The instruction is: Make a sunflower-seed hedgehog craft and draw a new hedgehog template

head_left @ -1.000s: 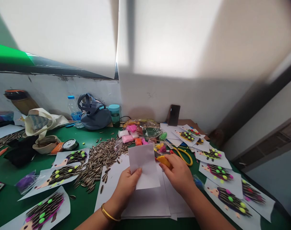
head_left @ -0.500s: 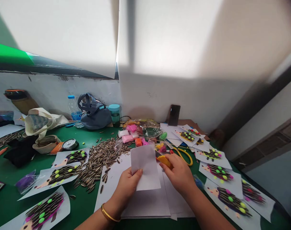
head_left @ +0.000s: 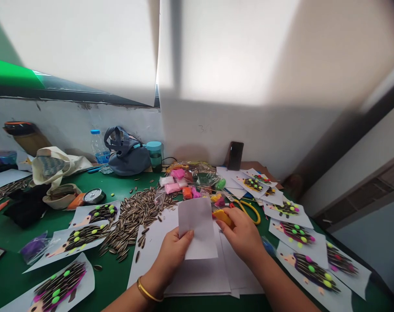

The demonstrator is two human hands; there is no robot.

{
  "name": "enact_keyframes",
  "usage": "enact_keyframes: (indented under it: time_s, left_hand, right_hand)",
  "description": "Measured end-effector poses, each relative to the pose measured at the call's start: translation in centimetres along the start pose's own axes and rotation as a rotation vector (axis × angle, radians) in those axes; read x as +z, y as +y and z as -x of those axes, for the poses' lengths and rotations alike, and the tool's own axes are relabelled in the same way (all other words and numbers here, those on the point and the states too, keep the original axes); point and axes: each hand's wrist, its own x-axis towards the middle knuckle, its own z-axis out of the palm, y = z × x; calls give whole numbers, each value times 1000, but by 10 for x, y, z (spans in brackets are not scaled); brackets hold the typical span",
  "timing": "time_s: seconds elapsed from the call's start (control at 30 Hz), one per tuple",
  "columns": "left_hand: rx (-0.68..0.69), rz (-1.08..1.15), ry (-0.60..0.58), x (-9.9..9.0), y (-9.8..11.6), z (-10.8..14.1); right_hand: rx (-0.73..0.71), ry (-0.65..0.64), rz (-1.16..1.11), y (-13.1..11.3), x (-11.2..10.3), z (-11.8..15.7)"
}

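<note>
My left hand [head_left: 171, 253] pinches a small white sheet of paper [head_left: 198, 229] between thumb and fingers, raised above larger white sheets [head_left: 197, 279]. At the paper's right edge, my right hand [head_left: 242, 234] grips a yellow object with a reddish tip [head_left: 223, 216]; its kind is partly hidden by fingers and paper. Just beyond that hand lie scissors with yellow looped handles [head_left: 253, 212]. Left of the sheets spreads a heap of striped sunflower seeds [head_left: 132, 221]. Behind the held paper sit packets of coloured clay [head_left: 172, 187].
Seed-covered hedgehog pictures [head_left: 299, 234] lie to the right, with more [head_left: 82, 237] to the left. A phone [head_left: 235, 156] leans on the wall. Toward the back left stand a blue bag [head_left: 128, 158], a teal-lidded cup [head_left: 155, 156] and a water bottle [head_left: 101, 147].
The held paper has shifted very slightly right and down. Both hands keep their grips, and the things on the table stay where they were.
</note>
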Motion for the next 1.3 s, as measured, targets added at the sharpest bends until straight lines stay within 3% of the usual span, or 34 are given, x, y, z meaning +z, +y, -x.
enact_keyframes:
  time_s: [0.6, 0.87, 0.93, 1.13, 1.2, 1.3]
  left_hand:
    - [0, -20, 9, -1, -1, -4]
    - [13, 35, 53, -4, 2, -3]
    - [23, 55, 60, -3, 3, -2]
    - [40, 77, 53, -4, 6, 2]
    - [43, 85, 50, -5, 7, 3]
    - [39, 109, 43, -5, 8, 4]
  right_hand:
    - [19, 27, -31, 5, 0, -2]
    - [270, 157, -162, 40, -11, -9]
    - [351, 145, -275, 47, -10, -12]
    - [589, 18, -944, 46, -6, -16]
    - [544, -6, -890, 48, -6, -17]
    - [435, 42, -418, 58, -10, -17]
